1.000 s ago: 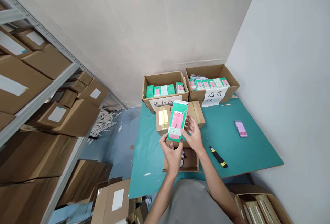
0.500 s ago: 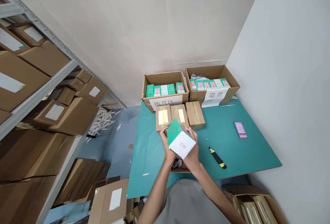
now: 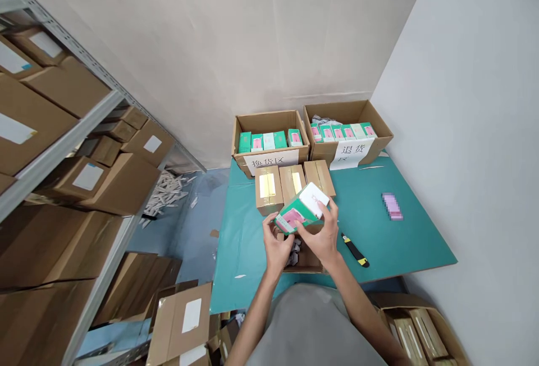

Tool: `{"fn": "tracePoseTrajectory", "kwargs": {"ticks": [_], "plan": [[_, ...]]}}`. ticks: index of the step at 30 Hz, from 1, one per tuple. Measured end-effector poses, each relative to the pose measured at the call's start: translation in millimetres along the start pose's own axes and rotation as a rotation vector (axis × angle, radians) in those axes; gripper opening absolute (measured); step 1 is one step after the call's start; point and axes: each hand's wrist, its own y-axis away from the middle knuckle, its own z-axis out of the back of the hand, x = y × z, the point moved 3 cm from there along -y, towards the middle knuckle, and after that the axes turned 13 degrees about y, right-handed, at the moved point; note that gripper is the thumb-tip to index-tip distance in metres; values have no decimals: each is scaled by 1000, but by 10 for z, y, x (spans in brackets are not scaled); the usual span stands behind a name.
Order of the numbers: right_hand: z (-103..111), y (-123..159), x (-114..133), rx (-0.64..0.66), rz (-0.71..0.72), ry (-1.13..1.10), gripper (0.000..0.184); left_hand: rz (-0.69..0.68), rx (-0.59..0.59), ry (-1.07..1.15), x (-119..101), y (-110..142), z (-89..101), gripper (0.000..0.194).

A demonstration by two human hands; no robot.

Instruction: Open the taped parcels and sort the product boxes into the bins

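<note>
A small green-and-white product box [image 3: 295, 211] with a pink picture on its side is held up, tilted, above the near part of the table. My right hand [image 3: 323, 237] grips its white end, thumb on the printed side and fingers over the end. At the lower left end, the fingers and thumb of my left hand [image 3: 277, 245] curl around the box. Directly underneath sits an opened cardboard box [image 3: 309, 262] with crumpled grey paper [image 3: 295, 252] inside, partly covered by my hands.
Three taped cartons [image 3: 269, 200] stand beyond my hands. Behind them are two labelled cardboard bins [image 3: 240, 159] [image 3: 383, 144] holding several green boxes. A utility knife [image 3: 355, 251] and a blurred pink item [image 3: 392, 206] lie on the green table [image 3: 404, 242]. Shelves of cartons [image 3: 92, 102] rise at left.
The product box has been turned in my hands, so its white end now points up and right and its pink-pictured side shows. The opened box below is more visible.
</note>
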Motion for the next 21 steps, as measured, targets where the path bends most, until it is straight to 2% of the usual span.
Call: {"fn": "tracePoseTrajectory", "kwargs": {"ticks": [2, 5, 7, 9, 11, 14, 16, 21], "plan": [[-38, -27, -128, 67, -121, -71, 74, -3, 3, -76, -10, 71, 88, 69], [-134, -113, -394, 175, -372, -241, 72, 1, 7, -122, -74, 156, 156, 81], [-227, -184, -590, 247, -545, -353, 69, -4, 54, -110, -164, 194, 128, 86], [-343, -230, -760, 333, -705, -448, 64, -12, 126, -68, -290, 196, 50, 77], [-463, -219, -873, 421, -853, -532, 58, -20, 177, -29, -441, 138, -45, 59], [-600, -73, -901, 515, -1076, -638, 54, -69, 236, -63, -676, -93, -178, 37], [-650, 93, -824, 597, -1213, -693, 55, -85, 302, -134, -790, -337, -252, 30], [-678, 543, -440, 852, -1491, -857, 67, 54, 493, -301, -821, -1015, -346, 39]]}}
